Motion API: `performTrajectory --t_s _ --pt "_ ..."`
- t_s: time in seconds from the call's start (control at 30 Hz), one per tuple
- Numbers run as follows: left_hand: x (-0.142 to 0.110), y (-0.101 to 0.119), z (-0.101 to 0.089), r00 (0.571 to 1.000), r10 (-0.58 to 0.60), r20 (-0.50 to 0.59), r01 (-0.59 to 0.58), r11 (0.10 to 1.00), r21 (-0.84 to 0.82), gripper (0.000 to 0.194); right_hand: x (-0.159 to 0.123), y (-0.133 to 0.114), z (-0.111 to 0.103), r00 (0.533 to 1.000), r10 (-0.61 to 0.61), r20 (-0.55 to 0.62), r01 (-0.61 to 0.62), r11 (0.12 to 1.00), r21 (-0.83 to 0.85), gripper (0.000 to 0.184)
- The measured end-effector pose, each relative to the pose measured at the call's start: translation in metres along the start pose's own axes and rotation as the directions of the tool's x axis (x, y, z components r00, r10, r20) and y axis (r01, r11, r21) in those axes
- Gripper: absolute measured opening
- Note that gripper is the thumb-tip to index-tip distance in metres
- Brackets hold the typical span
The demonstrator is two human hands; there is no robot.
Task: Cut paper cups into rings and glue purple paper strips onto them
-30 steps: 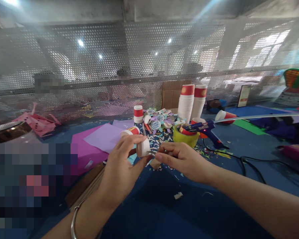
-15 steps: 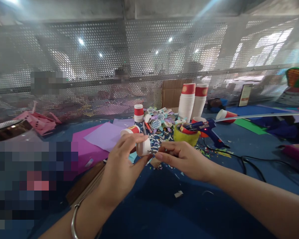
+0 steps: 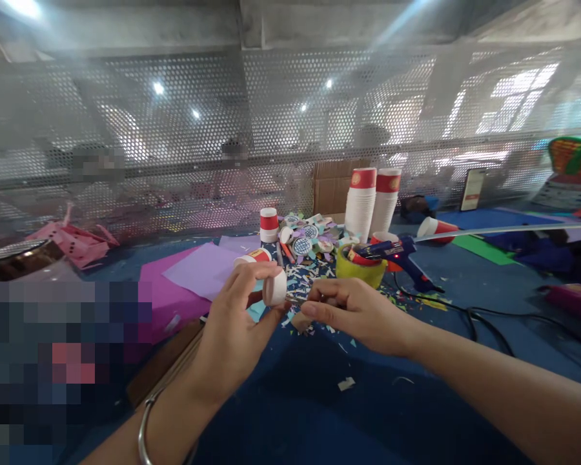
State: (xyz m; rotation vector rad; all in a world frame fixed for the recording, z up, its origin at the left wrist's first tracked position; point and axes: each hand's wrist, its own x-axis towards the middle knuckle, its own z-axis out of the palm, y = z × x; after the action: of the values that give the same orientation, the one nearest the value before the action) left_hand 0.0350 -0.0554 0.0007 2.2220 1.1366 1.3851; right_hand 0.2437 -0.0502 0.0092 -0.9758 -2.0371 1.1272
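Note:
My left hand [image 3: 242, 310] is closed around a short white piece of a paper cup [image 3: 275, 289], gripping it between thumb and fingers, its round end turned to the right. Close by on the right, my right hand [image 3: 341, 307] is closed in a pinch. A thin greyish tip [image 3: 296, 299] sticks out of its fingers toward the cup piece; the rest is hidden in the hand, so its kind cannot be told. Behind my left hand lies a red and white paper cup [image 3: 254, 256] on its side. Small paper scraps [image 3: 306, 284] are scattered beyond both hands.
A pile of cut paper discs [image 3: 304, 245] stands behind the scraps. Two tall paper-cup stacks [image 3: 361, 210] rise behind a yellow bowl [image 3: 358, 274]. A blue glue gun [image 3: 399, 252] rests on the bowl, its black cable [image 3: 469, 314] running right. Purple paper sheets [image 3: 188, 271] lie left.
The cup piece has tilted and shifted slightly left in my left hand, a little farther from my right fingers. My right hand has barely moved.

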Motion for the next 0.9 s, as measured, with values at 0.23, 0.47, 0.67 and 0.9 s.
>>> performTrajectory --t_s 0.23,0.47,0.67,0.9 --pt "-0.0009 -0.0008 0.0015 0.999 0.021 0.027 -0.020 0.999 -0.028 0.034 0.0029 0.0020 -0.0042 0.998 0.051 -0.030 -0.048 0.992 0.120 0.039" --pt "-0.0010 0.0007 0.0006 0.996 0.078 0.044 -0.080 0.995 0.052 0.037 0.0030 0.0011 -0.0021 0.999 0.032 -0.012 -0.029 0.982 0.186 0.041" --pt "-0.0011 0.0041 -0.0002 0.991 0.128 0.050 -0.131 0.989 0.063 0.036 0.0027 0.0034 -0.0022 1.000 0.024 -0.012 -0.021 0.980 0.198 0.042" --pt "-0.0038 0.0012 0.0005 0.994 0.078 0.071 -0.077 0.997 -0.015 0.037 0.0006 0.0001 -0.0039 1.000 0.004 0.010 -0.005 0.984 0.178 0.044"
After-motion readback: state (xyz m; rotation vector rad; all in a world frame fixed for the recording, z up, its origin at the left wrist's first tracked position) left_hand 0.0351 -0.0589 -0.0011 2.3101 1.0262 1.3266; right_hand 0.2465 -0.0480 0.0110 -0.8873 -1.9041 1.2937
